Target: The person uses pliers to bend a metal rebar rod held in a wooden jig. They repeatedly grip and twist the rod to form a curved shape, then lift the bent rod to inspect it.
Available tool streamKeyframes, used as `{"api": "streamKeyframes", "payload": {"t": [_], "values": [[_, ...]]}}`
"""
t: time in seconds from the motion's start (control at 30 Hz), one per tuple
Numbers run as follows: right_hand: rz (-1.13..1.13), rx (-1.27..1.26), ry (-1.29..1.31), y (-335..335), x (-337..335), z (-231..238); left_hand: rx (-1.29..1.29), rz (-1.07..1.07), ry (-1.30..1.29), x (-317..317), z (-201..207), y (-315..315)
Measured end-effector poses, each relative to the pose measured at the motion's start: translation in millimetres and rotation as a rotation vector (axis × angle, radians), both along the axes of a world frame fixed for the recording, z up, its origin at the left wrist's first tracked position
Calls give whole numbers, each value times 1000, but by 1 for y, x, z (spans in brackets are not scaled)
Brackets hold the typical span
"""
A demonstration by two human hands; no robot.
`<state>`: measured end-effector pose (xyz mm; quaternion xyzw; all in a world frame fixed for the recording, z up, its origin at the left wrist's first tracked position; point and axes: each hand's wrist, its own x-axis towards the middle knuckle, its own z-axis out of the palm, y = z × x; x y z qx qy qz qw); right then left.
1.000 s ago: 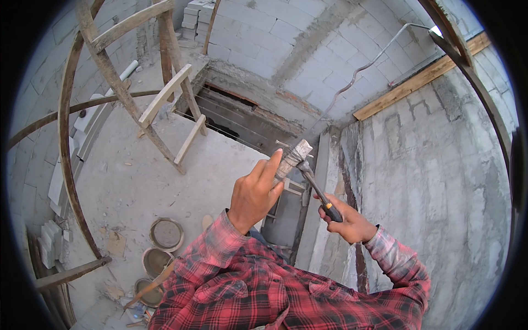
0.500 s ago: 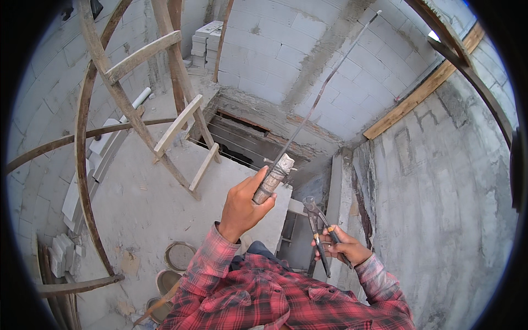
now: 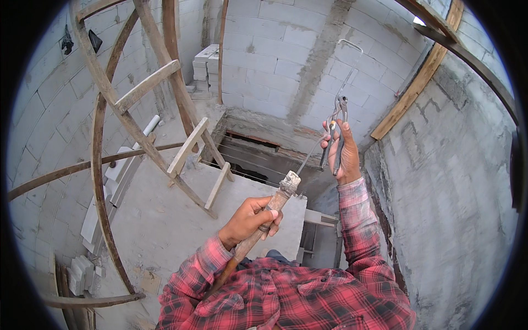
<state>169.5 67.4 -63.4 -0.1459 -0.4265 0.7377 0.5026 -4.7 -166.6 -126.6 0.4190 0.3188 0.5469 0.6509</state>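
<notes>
Left hand (image 3: 250, 223) is wrapped firmly around a wooden stick (image 3: 246, 247), with the thumb lying along its upper side. Right hand (image 3: 347, 157), raised higher and farther forward, has its fingers closed on the dark handles of metal pincers (image 3: 331, 136), whose head points upward; whether their jaws pinch anything, I cannot tell. The stick is in front of the person's chest, tilted, its lower part reaching down to the red checked shirt (image 3: 269, 291). Wire (image 3: 287, 188) is wound about its upper end, and from there a thin metal rod (image 3: 309, 157) rises behind the pincers to a bent tip. Beyond the stick lies a floor opening (image 3: 250, 159) crossed by thin bars, and to the left leans a wooden ladder (image 3: 147, 86).
</notes>
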Motion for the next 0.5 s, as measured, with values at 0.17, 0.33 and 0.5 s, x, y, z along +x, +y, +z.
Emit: {"api": "streamKeyframes", "payload": {"t": [0.17, 0.33, 0.5], "values": [[-51, 115, -46, 22, -19, 28, 7, 9, 80, 1, 11, -7], [-128, 218, -156, 34, -15, 42, 75, 202, 607, 12, 19, -28], [22, 155, -88, 39, -13, 42, 65, 436, 827, 33, 13, -53]]}}
